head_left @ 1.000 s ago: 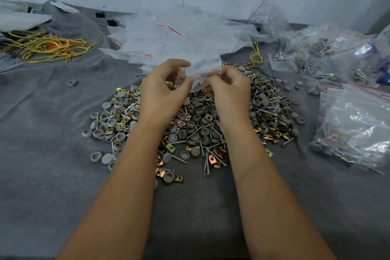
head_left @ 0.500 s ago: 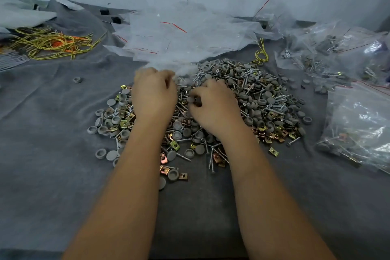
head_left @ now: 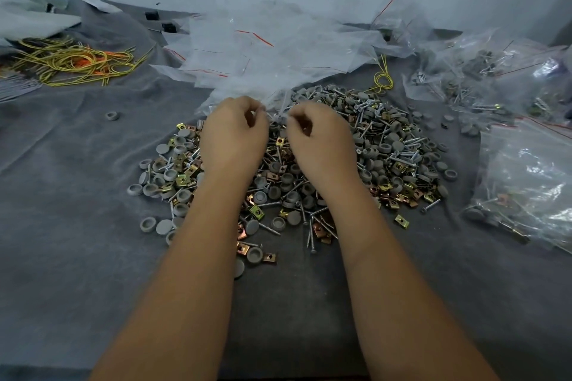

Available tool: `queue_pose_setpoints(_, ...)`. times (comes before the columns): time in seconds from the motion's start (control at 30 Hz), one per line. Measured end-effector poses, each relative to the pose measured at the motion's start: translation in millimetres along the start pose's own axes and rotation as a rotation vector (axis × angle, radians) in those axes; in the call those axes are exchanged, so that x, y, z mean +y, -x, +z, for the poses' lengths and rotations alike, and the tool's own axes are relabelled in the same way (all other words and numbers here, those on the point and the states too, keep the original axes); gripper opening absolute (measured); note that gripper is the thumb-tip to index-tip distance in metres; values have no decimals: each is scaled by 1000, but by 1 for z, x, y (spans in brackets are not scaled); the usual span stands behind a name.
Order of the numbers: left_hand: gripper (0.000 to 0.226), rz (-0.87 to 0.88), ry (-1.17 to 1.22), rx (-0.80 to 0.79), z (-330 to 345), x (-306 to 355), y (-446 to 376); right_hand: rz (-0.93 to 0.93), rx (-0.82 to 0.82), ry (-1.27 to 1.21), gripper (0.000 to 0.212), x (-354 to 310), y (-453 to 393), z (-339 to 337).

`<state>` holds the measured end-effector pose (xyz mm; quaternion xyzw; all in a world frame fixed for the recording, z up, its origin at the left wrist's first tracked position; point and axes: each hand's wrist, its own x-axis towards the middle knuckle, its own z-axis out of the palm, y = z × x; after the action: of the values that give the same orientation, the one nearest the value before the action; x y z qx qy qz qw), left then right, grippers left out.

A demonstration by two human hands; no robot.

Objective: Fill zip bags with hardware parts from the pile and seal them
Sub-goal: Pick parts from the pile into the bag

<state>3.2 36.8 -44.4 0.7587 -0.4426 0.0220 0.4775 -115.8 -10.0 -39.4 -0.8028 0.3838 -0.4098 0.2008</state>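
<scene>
A pile of hardware parts (head_left: 387,158), grey caps, screws and brass-coloured clips, spreads over the grey cloth at the centre. My left hand (head_left: 233,136) and my right hand (head_left: 320,139) hover low over the pile, knuckles up and fingers curled. Between them they pinch the near edge of a clear zip bag (head_left: 272,102). That bag merges into the heap of empty zip bags (head_left: 263,52) behind it. Whether anything lies inside the pinched bag cannot be made out.
Filled zip bags (head_left: 526,170) lie at the right, and more of them (head_left: 483,77) sit further back. A tangle of yellow and orange wire ties (head_left: 74,62) lies far left. One loose grey cap (head_left: 112,116) sits apart on the grey cloth (head_left: 62,226).
Both hands came down from a raised position to just above the pile, and they stay close together at the bag's edge. The camera view has tilted slightly.
</scene>
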Motion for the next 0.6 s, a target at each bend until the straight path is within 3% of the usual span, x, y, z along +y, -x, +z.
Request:
queue_pose_setpoints(0.07, 11, 26, 17, -39, 1, 2, 1, 66, 62, -177, 9, -1, -1, -1)
queue_pose_setpoints(0.17, 7, 62, 89, -88, 3, 5, 4, 91, 59, -247, 6, -1, -2, -1)
queue_pose_setpoints(0.37, 11, 80, 246, -115, 6, 4, 5, 99, 29, -163, 10, 0, -1, -2)
queue_pose_setpoints(0.6, 8, 89, 309, 43, 6, 5, 5, 90, 64, -3, 10, -1, 1, -4)
